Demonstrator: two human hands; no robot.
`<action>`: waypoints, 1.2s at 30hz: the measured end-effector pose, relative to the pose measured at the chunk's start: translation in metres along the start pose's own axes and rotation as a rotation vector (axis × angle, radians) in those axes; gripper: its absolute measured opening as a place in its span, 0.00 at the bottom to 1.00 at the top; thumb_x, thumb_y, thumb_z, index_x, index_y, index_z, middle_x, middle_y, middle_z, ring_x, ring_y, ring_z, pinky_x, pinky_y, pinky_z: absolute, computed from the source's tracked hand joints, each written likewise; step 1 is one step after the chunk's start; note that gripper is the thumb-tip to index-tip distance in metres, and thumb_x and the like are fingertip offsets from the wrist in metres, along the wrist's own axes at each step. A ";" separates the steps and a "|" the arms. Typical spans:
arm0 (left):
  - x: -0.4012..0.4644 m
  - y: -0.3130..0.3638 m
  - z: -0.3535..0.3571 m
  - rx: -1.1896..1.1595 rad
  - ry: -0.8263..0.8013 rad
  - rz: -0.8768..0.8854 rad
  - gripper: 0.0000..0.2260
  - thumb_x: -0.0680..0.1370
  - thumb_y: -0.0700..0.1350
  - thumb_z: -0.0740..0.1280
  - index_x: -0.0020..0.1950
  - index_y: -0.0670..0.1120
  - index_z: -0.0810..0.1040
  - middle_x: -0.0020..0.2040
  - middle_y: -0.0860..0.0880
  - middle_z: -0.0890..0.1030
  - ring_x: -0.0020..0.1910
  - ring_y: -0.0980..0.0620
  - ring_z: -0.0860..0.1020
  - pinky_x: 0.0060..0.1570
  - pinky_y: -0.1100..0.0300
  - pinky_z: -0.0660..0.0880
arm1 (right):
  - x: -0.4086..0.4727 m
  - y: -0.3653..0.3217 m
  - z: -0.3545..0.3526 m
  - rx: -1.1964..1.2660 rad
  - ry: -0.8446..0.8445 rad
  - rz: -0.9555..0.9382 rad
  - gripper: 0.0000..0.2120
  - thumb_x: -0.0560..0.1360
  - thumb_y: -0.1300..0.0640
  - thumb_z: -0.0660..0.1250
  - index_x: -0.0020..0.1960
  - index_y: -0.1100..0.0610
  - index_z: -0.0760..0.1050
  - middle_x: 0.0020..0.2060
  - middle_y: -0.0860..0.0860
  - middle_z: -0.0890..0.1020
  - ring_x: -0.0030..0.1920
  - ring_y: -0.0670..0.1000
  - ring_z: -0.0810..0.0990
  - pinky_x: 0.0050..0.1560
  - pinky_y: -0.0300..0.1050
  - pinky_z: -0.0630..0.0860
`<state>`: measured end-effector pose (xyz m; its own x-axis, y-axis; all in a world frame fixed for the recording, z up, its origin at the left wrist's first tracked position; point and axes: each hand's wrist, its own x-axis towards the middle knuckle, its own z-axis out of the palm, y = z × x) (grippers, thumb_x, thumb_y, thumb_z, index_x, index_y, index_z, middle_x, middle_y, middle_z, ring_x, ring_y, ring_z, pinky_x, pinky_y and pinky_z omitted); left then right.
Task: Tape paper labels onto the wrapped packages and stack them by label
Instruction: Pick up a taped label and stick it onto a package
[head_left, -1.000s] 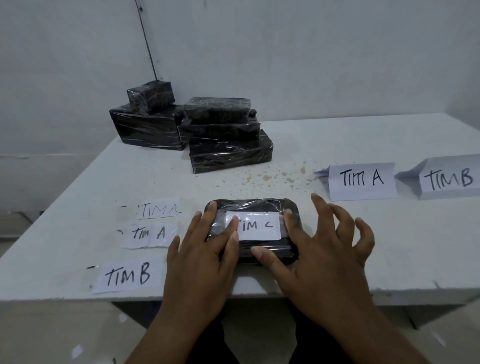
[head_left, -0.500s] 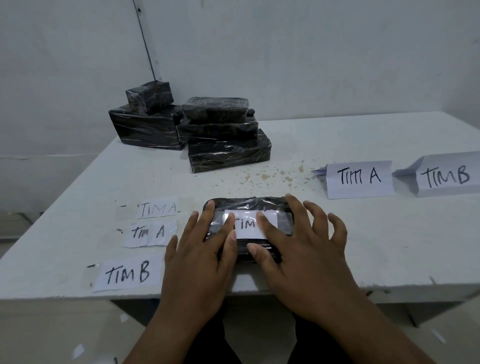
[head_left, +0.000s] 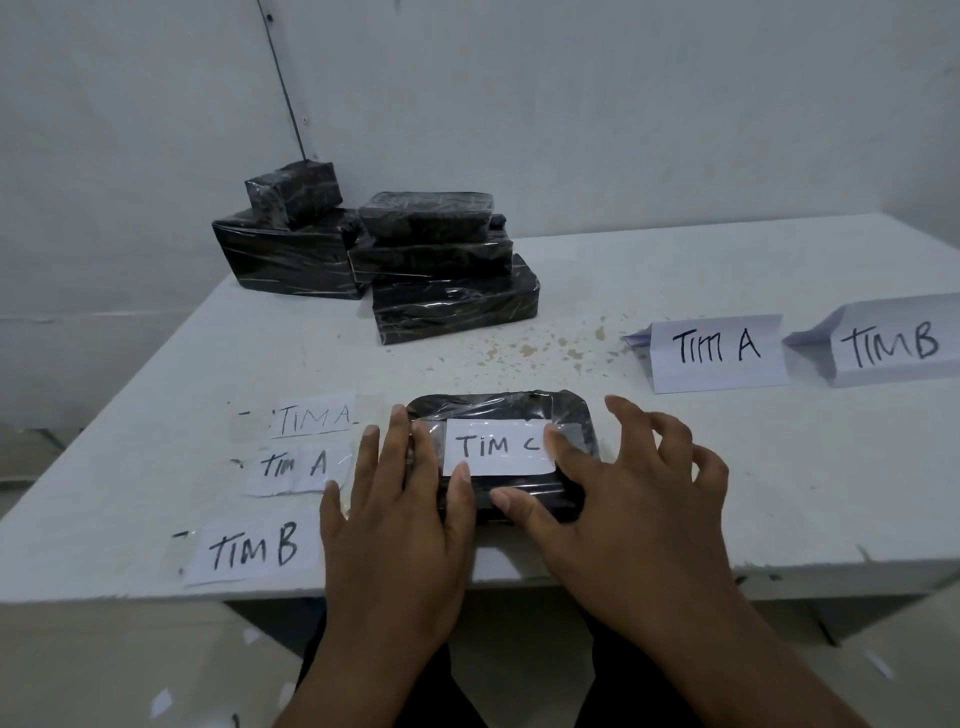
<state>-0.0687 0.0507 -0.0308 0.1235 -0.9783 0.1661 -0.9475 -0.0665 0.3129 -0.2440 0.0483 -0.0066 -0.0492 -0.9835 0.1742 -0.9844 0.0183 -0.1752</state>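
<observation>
At the table's near edge both hands, the left (head_left: 400, 525) flat and the right (head_left: 618, 499) with forefinger and thumb extended, press the "TIM C" label (head_left: 496, 448) onto the package (head_left: 498, 410), so taping seems nearly finished; next, probably lift it toward the far signs (head_left: 719, 353), where no C sign shows.

1. We see the front package (head_left: 498, 410) wrapped in glossy, crinkled black plastic film.
2. Its label (head_left: 498, 448) is matt white paper under shiny clear tape.
3. The table (head_left: 779, 467) looks matt white, speckled and scuffed.
</observation>
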 end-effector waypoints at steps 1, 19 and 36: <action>0.000 0.001 -0.001 0.035 0.001 -0.002 0.37 0.76 0.67 0.29 0.83 0.56 0.45 0.83 0.57 0.38 0.81 0.54 0.37 0.79 0.42 0.46 | 0.000 0.000 -0.001 0.001 -0.006 0.009 0.46 0.67 0.16 0.38 0.73 0.35 0.70 0.79 0.53 0.63 0.77 0.58 0.54 0.70 0.62 0.54; -0.003 0.005 -0.020 -0.213 0.016 0.065 0.40 0.72 0.75 0.54 0.81 0.57 0.59 0.76 0.58 0.67 0.73 0.56 0.64 0.72 0.53 0.63 | 0.000 0.010 -0.017 0.195 -0.155 0.076 0.48 0.70 0.20 0.53 0.81 0.46 0.56 0.67 0.45 0.76 0.66 0.50 0.71 0.61 0.51 0.71; 0.007 0.060 0.021 -0.310 -0.028 0.321 0.32 0.78 0.69 0.56 0.80 0.59 0.60 0.79 0.58 0.64 0.75 0.57 0.61 0.73 0.53 0.58 | 0.015 0.045 -0.028 0.067 -0.105 0.330 0.43 0.74 0.25 0.52 0.81 0.49 0.54 0.78 0.60 0.60 0.76 0.63 0.61 0.72 0.63 0.61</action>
<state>-0.1310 0.0356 -0.0300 -0.1749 -0.9450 0.2764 -0.8027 0.2994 0.5158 -0.2940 0.0393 0.0151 -0.3416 -0.9398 -0.0028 -0.9049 0.3297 -0.2690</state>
